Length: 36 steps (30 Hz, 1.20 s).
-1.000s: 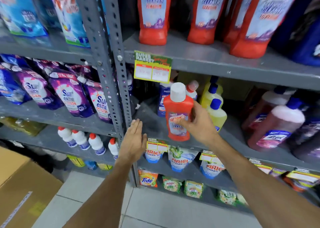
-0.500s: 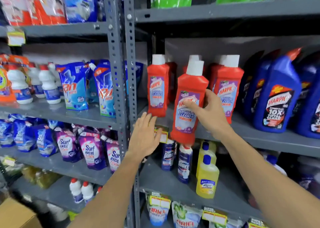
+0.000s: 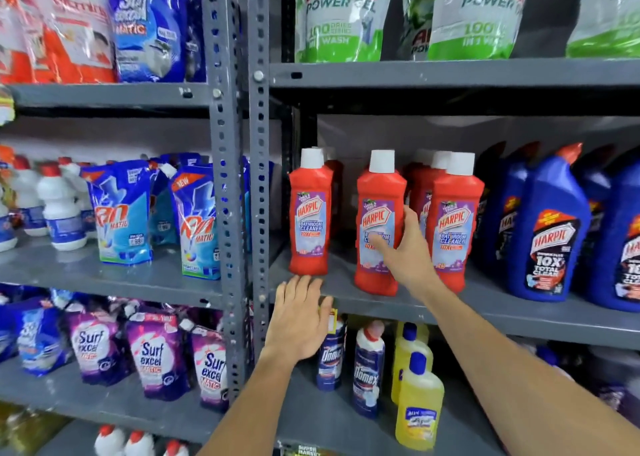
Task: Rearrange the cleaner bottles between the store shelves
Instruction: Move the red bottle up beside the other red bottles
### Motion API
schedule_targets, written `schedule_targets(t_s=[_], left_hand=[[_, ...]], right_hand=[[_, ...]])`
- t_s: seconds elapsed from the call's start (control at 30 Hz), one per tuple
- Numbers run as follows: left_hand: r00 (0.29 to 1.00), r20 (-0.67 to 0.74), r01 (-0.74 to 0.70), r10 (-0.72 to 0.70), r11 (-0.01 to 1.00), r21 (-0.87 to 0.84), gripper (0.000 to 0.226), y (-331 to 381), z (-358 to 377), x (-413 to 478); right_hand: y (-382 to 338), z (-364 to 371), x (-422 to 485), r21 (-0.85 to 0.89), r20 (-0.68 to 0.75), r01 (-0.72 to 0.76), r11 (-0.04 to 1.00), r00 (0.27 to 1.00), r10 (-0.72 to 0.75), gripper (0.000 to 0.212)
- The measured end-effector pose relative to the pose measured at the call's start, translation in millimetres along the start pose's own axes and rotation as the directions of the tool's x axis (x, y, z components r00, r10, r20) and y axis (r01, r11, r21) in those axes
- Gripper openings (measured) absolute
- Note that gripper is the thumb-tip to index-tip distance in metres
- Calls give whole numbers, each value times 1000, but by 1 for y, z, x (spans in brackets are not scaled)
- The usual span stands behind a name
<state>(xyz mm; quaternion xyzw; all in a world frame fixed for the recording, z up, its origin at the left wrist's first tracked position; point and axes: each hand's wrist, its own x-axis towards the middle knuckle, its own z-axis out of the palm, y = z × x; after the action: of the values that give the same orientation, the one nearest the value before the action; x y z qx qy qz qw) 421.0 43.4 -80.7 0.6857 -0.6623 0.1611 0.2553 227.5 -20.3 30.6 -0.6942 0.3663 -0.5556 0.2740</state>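
Right now your right hand (image 3: 405, 247) is wrapped around the red Harpic bathroom cleaner bottle (image 3: 379, 227), thumb across the purple label and fingers (image 3: 412, 218) curled behind its right side. That bottle stands upright on the grey middle shelf (image 3: 519, 312), its base down near the shelf's front edge, between a matching red bottle (image 3: 310, 213) to its left and a cluster of red bottles (image 3: 453, 220) close on its right. Your left hand (image 3: 299, 320) is spread flat with fingers apart, holding nothing; it lies against the front lip of the same shelf, just below the left red bottle, partly covering a yellow price tag (image 3: 333, 320). Further right on this shelf stand blue Harpic toilet cleaner bottles (image 3: 550, 234). On the shelf above are green and white Ariel pouches (image 3: 341, 15). Below, you can see two dark blue Domex bottles (image 3: 369, 369) and yellow bottles with blue caps (image 3: 419, 403). Left of the perforated grey upright (image 3: 225, 178), the neighbouring rack holds blue Rin pouches (image 3: 123, 213) and purple Surf Excel pouches (image 3: 154, 355).
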Motion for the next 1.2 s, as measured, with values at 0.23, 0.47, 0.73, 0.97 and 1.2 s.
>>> schedule_targets(t_s=[0.23, 0.47, 0.73, 0.97, 1.2], left_hand=[[1000, 7, 15, -15, 1000, 1, 53, 0, 3, 0], [1000, -10, -8, 8, 1000, 10, 53, -1, 1, -2], [1000, -20, -10, 10, 1000, 15, 52, -1, 1, -3], [1000, -23, -11, 12, 1000, 26, 51, -1, 2, -3], [999, -41, -11, 14, 998, 66, 52, 1, 3, -4]], right_hand=[[51, 7, -32, -132, 39, -72, 989, 996, 78, 98], [54, 6, -27, -65, -69, -187, 980, 981, 183, 77], [56, 10, -21, -78, -41, -220, 972, 975, 217, 81], [54, 15, -24, -156, -64, -215, 964, 976, 208, 78], [51, 17, -24, -236, -46, -213, 948, 977, 208, 75]])
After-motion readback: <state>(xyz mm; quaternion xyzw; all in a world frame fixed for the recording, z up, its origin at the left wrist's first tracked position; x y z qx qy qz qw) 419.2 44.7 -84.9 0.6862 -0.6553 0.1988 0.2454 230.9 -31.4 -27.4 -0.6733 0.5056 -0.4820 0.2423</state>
